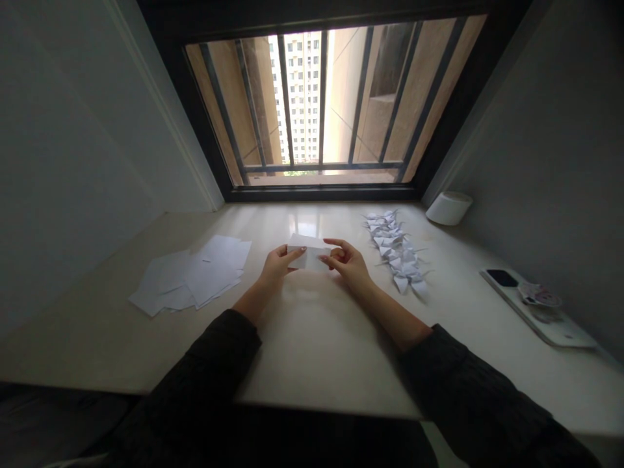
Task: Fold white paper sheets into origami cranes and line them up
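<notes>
We find a folded white sheet [312,244] pinched at both sides over a pale, glossy counter [322,344]. The left hand [275,263] is nearly closed, thumb uppermost; the right hand [351,265] is partly closed, forefinger raised. We judge this double grip steadies it. Loose papers [214,270] lie left of the sheet, paper figures [392,250] right of it, apparently separated for reach. Beyond it, we note a barred window [302,107].

A small white paper [312,251], wider than deep and apparently folded, though its creases are too faint to read surely, spans the gap between the left hand [276,263] and right hand [351,263], over the middle of the tabletop [316,338].
</notes>
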A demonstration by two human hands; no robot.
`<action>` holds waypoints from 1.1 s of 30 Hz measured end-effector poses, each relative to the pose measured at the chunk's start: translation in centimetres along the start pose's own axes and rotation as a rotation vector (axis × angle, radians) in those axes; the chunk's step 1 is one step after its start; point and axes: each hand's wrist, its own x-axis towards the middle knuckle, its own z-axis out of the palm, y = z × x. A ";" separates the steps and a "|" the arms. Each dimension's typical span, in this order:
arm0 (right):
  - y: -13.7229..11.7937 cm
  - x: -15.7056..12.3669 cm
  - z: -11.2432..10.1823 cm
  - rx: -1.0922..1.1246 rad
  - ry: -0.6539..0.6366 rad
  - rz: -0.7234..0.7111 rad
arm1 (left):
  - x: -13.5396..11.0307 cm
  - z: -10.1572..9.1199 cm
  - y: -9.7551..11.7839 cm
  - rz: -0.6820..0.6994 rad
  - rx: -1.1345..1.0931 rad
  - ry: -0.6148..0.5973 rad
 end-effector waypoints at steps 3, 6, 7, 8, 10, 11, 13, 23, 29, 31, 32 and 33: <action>-0.3 -0.1 0.1 -0.016 -0.002 0.001 | 0.1 -0.1 -0.3 0.015 0.011 -0.003; -0.4 -0.2 0.1 -0.029 -0.006 0.012 | 0.2 -0.1 -0.5 0.028 0.004 -0.007; -0.4 -0.2 0.2 -0.033 -0.008 0.017 | 0.2 -0.1 -0.6 0.028 0.000 -0.009; -0.4 -0.3 0.2 -0.038 -0.012 0.021 | 0.3 -0.1 -0.6 0.030 -0.002 -0.007; -0.3 -0.3 0.3 -0.044 -0.017 0.025 | 0.3 -0.1 -0.8 0.041 0.001 -0.007; -0.2 -0.3 0.4 -0.043 -0.018 0.026 | 0.3 -0.1 -0.9 0.051 0.007 -0.011; -0.1 -0.3 0.5 -0.035 -0.016 0.026 | 0.3 -0.2 -1.0 0.072 0.028 -0.017; -0.4 -0.3 0.3 -0.025 0.050 -0.006 | 1.4 -0.9 -1.0 0.128 -0.007 0.073; -0.5 -0.2 0.2 -0.015 0.071 -0.002 | 1.1 -1.0 -0.3 0.083 -0.015 0.018; -0.5 -0.2 0.3 -0.012 0.074 0.000 | 0.8 -0.7 -0.2 0.060 -0.017 -0.019; -0.5 -0.2 0.4 -0.011 0.075 0.002 | 0.7 -0.6 -0.2 0.053 -0.016 -0.032; -0.5 -0.2 0.5 -0.009 0.074 0.004 | 0.5 -0.4 -0.1 0.052 -0.012 -0.038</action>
